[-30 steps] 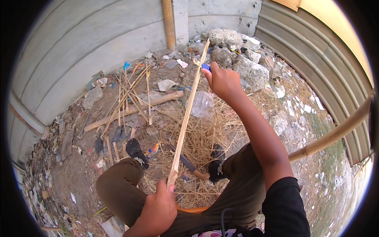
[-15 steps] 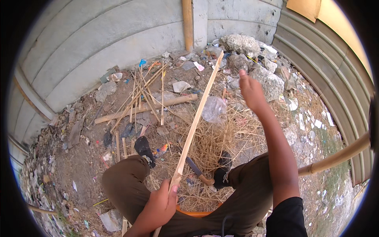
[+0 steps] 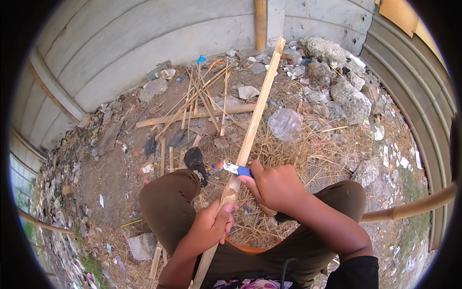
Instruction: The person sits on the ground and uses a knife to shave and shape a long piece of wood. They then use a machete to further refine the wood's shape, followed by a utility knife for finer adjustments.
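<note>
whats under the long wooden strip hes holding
Beneath the wooden strip lie dry straw, thin sticks and a thicker pole. The ground directly under it is covered.

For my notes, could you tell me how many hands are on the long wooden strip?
2. The left hand grips the long wooden strip near its lower end; the right hand, just above, presses a blue-handled knife against it.

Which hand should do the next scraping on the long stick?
Probably the right hand: it holds the blue-handled blade against the long stick, while the left hand grips the stick lower down, steadying it.
</note>
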The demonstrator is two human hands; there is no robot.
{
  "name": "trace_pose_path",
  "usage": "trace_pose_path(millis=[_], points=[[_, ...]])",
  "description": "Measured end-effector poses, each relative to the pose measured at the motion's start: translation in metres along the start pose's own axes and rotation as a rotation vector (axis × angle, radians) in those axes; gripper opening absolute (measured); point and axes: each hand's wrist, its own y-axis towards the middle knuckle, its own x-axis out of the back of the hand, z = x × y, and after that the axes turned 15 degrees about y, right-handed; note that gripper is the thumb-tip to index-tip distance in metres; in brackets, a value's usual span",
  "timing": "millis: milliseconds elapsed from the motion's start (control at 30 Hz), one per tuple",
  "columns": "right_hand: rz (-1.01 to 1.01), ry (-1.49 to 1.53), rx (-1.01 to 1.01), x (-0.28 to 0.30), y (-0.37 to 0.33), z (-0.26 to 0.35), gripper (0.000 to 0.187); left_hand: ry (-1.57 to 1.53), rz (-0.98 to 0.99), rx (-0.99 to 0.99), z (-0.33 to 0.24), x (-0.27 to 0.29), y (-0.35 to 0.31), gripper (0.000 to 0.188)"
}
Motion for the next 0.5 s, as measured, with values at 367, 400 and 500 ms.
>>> trace_pose_path(millis=[367, 400, 500], points=[[-0.042, -0.161, -0.007, -0.026, -0.002, -0.035, 0.05, 0.469, -0.179, -0.07, 0.026, -0.013, -0.006, 0.031], [-0.041, -0.176, 0.004, -0.026, -0.003, -0.038, 0.05, 0.508, -0.2, -0.076, 0.027, -0.015, -0.006, 0.03], [-0.09, -0.212, -0.106, -0.027, 0.006, -0.056, 0.05, 0.586, -0.167, -0.006, 0.02, -0.02, -0.013, 0.027]])
